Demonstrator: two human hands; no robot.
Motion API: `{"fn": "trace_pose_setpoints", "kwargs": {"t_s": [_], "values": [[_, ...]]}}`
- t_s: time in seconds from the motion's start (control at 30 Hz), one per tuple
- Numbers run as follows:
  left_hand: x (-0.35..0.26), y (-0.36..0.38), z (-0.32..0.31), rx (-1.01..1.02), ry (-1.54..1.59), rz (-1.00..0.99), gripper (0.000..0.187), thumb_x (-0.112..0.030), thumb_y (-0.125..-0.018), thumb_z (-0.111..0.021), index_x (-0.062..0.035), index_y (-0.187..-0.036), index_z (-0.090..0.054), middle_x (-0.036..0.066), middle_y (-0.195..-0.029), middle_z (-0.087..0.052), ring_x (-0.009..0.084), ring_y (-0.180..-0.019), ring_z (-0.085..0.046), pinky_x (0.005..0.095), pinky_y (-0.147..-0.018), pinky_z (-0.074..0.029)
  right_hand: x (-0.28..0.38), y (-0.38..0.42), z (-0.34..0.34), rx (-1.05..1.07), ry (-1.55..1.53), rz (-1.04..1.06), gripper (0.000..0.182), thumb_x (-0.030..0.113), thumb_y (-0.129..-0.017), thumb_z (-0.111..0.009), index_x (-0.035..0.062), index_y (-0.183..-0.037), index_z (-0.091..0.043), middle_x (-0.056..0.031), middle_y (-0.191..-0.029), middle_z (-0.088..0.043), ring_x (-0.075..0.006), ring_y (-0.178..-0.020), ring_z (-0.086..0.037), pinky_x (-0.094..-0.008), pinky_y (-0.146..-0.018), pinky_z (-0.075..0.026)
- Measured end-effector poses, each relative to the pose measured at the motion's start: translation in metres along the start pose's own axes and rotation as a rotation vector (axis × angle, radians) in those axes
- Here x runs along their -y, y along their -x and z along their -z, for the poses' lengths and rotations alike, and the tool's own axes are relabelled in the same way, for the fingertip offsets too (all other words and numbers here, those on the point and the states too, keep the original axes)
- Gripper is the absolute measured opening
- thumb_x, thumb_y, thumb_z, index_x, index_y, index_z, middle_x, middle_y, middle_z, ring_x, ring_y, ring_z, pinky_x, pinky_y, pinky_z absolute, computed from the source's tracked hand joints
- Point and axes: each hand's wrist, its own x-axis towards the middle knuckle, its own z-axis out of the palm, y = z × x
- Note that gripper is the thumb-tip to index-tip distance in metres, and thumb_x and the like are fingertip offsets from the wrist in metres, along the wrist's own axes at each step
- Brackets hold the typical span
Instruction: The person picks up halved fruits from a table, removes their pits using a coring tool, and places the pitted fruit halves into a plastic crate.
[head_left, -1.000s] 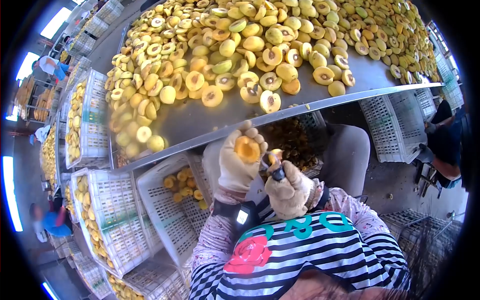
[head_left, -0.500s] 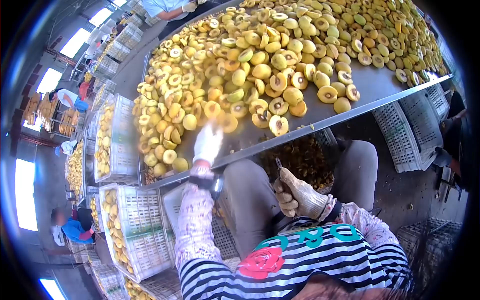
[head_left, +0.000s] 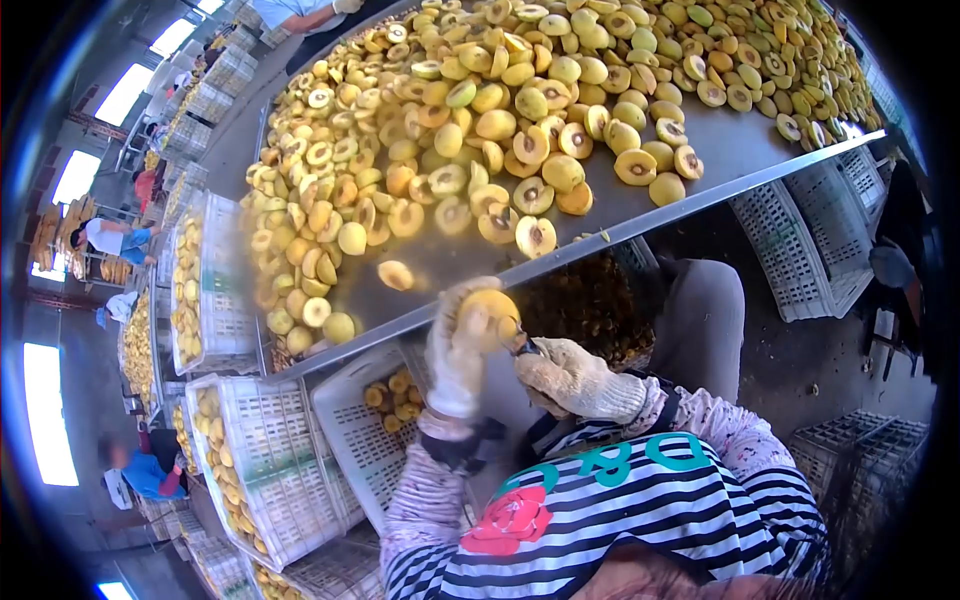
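Just below the near edge of the steel table [head_left: 700, 150], the gloved left hand [head_left: 458, 345] is cupped around 1 yellow fruit half [head_left: 487, 310]. The gloved right hand [head_left: 572, 382], just beside that fruit, is clenched on a small tool [head_left: 524, 345] whose tip touches it. Under the table, left of both hands, sits a white crate [head_left: 345, 430] with a few fruits.

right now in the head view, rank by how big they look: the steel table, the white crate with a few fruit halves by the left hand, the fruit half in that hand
1. Steel table
2. White slatted plastic crate
3. Yellow fruit half, held in the gloved left hand

No close calls.
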Motion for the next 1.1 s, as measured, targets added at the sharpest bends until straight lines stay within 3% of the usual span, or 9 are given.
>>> {"fn": "trace_pose_setpoints", "kwargs": {"t_s": [0.07, 0.27, 0.5, 0.6, 0.63, 0.77, 0.87, 0.97, 1.1], "values": [[-0.010, 0.011, -0.028, -0.085, 0.322, 0.046, 0.031, -0.025, -0.103, -0.045, 0.0004, -0.113, -0.060, 0.013, -0.107, -0.064, 0.0222, -0.096, -0.064, 0.0328, -0.087, -0.054, 0.001, -0.001, -0.006, -0.052, -0.020, -0.043, 0.038, 0.041, -0.102, -0.051, 0.0080, -0.085, -0.056, -0.0007, -0.063, -0.055, -0.0112, -0.049, -0.049, -0.0270, -0.047, -0.039], [-0.006, 0.006, -0.047, -0.212, 0.266, 0.033, 0.045, -0.035, -0.108, -0.035, 0.0028, -0.112, -0.059, 0.016, -0.111, -0.064, 0.0251, -0.097, -0.065, 0.0360, -0.090, -0.056, -0.004, 0.000, -0.002, -0.143, 0.136, -0.125, 0.041, 0.045, -0.103, -0.051, 0.0062, -0.093, -0.061, -0.0034, -0.069, -0.059, -0.0122, -0.056, -0.056, -0.0276, -0.053, -0.045], [0.005, 0.006, -0.043, -0.296, 0.148, 0.073, 0.052, -0.034, -0.105, -0.037, 0.0056, -0.090, -0.068, 0.012, -0.090, -0.071, 0.0198, -0.084, -0.066, 0.0282, -0.077, -0.053, -0.009, -0.011, -0.001, -0.214, 0.486, 0.066, 0.042, 0.040, -0.099, -0.058, 0.0032, -0.118, -0.064, -0.0127, -0.098, -0.073, -0.0209, -0.091, -0.068, -0.0341, -0.084, -0.052], [0.000, 0.016, -0.036, -0.244, -0.037, -0.035, 0.042, -0.026, -0.104, -0.042, 0.0060, -0.097, -0.068, 0.013, -0.106, -0.070, 0.0205, -0.097, -0.064, 0.0308, -0.089, -0.049, -0.024, -0.017, 0.004, -0.106, 0.344, 0.124, 0.039, 0.038, -0.100, -0.058, 0.0040, -0.118, -0.065, -0.0098, -0.094, -0.072, -0.0187, -0.085, -0.066, -0.0336, -0.081, -0.052], [0.013, 0.013, -0.033, -0.246, -0.127, -0.308, 0.039, -0.024, -0.104, -0.044, 0.0067, -0.098, -0.067, 0.014, -0.105, -0.070, 0.0216, -0.098, -0.064, 0.0325, -0.091, -0.050, -0.026, -0.021, 0.007, 0.069, 0.122, 0.053, 0.038, 0.038, -0.102, -0.057, 0.0043, -0.116, -0.065, -0.0061, -0.090, -0.070, -0.0169, -0.081, -0.063, -0.0333, -0.079, -0.051], [0.008, 0.011, -0.030, -0.122, -0.205, -0.539, 0.028, -0.015, -0.101, -0.049, 0.0071, -0.098, -0.066, 0.016, -0.100, -0.070, 0.0244, -0.098, -0.066, 0.0311, -0.084, -0.053, -0.033, -0.022, 0.011, -0.072, 0.389, 0.113, 0.041, 0.043, -0.100, -0.058, 0.0054, -0.113, -0.066, -0.0092, -0.087, -0.070, -0.0211, -0.077, -0.064, -0.0356, -0.076, -0.051], [-0.028, 0.004, -0.017, 0.119, -0.720, -0.035, 0.023, -0.010, -0.100, -0.051, 0.0044, -0.103, -0.069, 0.014, -0.104, -0.072, 0.0194, -0.088, -0.068, 0.0273, -0.080, -0.053, -0.014, -0.012, 0.012, -0.125, 0.614, 0.083, 0.044, 0.047, -0.099, -0.059, 0.0053, -0.110, -0.066, -0.0140, -0.085, -0.069, -0.0248, -0.079, -0.067, -0.0368, -0.076, -0.052], [-0.020, 0.004, -0.017, 0.104, -0.428, -0.242, 0.025, -0.012, -0.100, -0.052, 0.0045, -0.106, -0.070, 0.013, -0.107, -0.073, 0.0168, -0.088, -0.067, 0.0259, -0.080, -0.052, -0.023, -0.012, 0.014, -0.048, 0.354, -0.006, 0.042, 0.046, -0.100, -0.057, 0.0055, -0.107, -0.067, -0.0093, -0.078, -0.067, -0.0205, -0.073, -0.064, -0.0339, -0.071, -0.052], [0.001, 0.012, -0.028, -0.036, 0.040, -0.025, 0.035, -0.023, -0.103, -0.046, 0.0033, -0.112, -0.068, 0.013, -0.102, -0.072, 0.0200, -0.093, -0.067, 0.0280, -0.083, -0.052, -0.028, -0.012, 0.012, -0.023, 0.138, -0.210, 0.042, 0.046, -0.101, -0.056, 0.0063, -0.105, -0.066, -0.0028, -0.071, -0.061, -0.0143, -0.066, -0.059, -0.0296, -0.064, -0.049]]}}
